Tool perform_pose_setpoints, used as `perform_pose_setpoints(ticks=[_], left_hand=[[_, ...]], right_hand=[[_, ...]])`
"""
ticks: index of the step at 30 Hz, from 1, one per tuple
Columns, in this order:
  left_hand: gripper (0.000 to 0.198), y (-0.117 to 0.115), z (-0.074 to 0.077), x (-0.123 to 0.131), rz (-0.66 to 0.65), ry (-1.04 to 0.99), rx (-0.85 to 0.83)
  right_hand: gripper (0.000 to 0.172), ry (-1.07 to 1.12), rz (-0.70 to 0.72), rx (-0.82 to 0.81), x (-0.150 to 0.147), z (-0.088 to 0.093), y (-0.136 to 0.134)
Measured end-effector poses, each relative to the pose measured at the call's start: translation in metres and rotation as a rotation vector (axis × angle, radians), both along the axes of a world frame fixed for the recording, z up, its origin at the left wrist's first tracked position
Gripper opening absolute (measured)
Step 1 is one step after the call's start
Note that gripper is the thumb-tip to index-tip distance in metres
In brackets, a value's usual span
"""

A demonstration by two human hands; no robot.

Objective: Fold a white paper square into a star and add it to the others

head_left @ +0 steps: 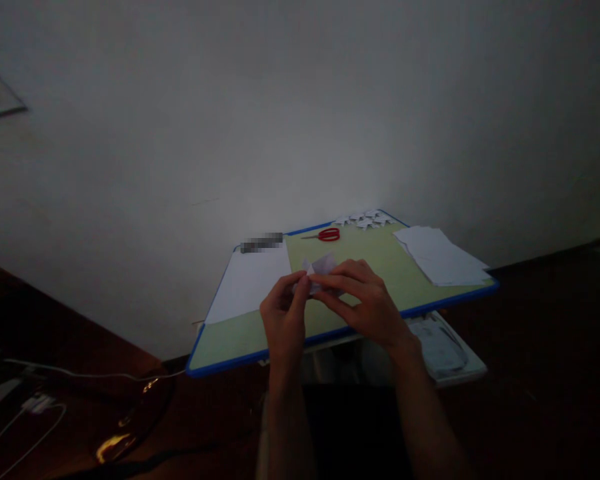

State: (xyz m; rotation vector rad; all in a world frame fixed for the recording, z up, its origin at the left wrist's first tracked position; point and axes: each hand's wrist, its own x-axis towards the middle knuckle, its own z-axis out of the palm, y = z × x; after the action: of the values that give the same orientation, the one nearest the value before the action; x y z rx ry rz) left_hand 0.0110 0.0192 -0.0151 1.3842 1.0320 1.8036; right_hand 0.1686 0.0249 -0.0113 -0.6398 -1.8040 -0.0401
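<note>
A small piece of folded white paper (324, 264) is held between my two hands, just above the middle of the table (360, 267). My left hand (286, 313) pinches its left side between thumb and fingers. From the right, my right hand (363, 297) grips the same paper, with its fingertips close to my left thumb. My fingers hide much of the paper's lower part, so its full shape cannot be made out. Beyond the hands lies a pair of scissors (329, 235) with red handles, blades pointing left.
Several folded white paper pieces (366, 219) sit at the table's far right corner. A stack of white sheets (437, 253) lies on the right, a white sheet (253, 280) on the left, below a blurred dark strip (261, 243). An open drawer (443, 350) juts out underneath. White cables (80, 375) run at lower left.
</note>
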Motion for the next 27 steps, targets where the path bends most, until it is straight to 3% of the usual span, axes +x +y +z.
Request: perform_pose_setpoints(ticks=[4,9,22,27], left_hand=[[0.022,-0.003,0.001,0.001,-0.086,0.0,0.018],[0.03,-0.005,0.002,-0.002,-0.155,0.018,0.009],[0.024,-0.006,0.004,0.002,-0.02,0.096,0.059],[0.023,-0.007,0.004,0.002,-0.056,0.096,0.063]], right_hand=[[0.019,0.092,-0.012,-0.021,-0.004,0.001,-0.001],[0.037,0.16,-0.044,-0.066,-0.003,0.003,-0.005],[0.022,0.113,0.005,-0.075,0.008,0.003,-0.005],[0.022,0.098,-0.033,-0.067,0.007,0.005,-0.005]])
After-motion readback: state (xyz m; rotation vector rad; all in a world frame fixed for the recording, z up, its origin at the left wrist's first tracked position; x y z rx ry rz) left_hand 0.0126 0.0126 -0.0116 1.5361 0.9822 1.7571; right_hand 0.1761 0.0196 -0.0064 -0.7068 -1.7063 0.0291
